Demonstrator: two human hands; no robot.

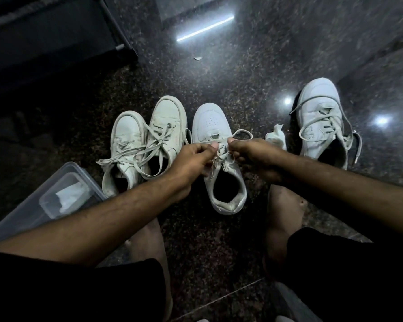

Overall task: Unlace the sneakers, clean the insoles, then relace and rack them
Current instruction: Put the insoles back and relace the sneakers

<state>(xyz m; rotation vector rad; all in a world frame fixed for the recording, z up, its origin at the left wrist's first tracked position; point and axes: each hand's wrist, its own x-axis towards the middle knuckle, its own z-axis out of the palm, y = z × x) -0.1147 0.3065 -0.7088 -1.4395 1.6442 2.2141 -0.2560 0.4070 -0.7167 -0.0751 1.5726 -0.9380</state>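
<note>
A white sneaker (211,123) stands on the dark floor in front of me, toe pointing away. My left hand (193,156) and my right hand (249,152) are both over its tongue, and each pinches a strand of its lace (240,133), which loops out to the right. To the left a pair of off-white sneakers (147,138) sits side by side with loosely tied laces. A fourth white sneaker (319,119) stands at the right with its laces slack.
A crumpled white wipe (276,137) lies between the middle and right sneakers. A clear plastic box (28,217) with a white cloth inside sits at the lower left. Dark furniture (51,38) fills the upper left. My bare knees frame the bottom.
</note>
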